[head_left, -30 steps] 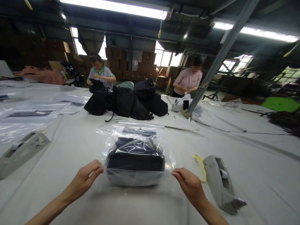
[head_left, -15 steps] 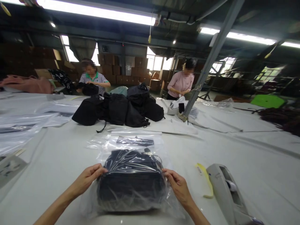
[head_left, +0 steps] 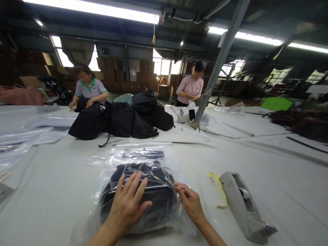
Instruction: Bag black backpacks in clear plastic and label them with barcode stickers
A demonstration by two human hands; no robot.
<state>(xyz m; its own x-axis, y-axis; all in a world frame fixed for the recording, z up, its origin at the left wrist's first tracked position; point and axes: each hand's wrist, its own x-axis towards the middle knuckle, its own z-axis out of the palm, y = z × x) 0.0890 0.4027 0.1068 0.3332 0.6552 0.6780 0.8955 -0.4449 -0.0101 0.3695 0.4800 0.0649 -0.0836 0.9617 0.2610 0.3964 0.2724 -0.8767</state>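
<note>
In front of me on the white table lies a clear plastic bag with a printed black-framed label near its far end. Inside it is a black fabric bag, seen through the shiny film. My left hand rests flat over the film on top of the black bag, its fingers spread. At the right side of the package, my right hand pinches the plastic film between thumb and fingers.
Right of the package stand a grey tape dispenser and a yellow strip. Several black drawstring bags are piled ahead. Plastic sheets lie at left. A metal post rises beyond, and two people work across the table.
My left hand has let go of the film at the left edge and moved right onto the package top, fingers spread. My right hand keeps its pinch. The view has swung slightly right.
</note>
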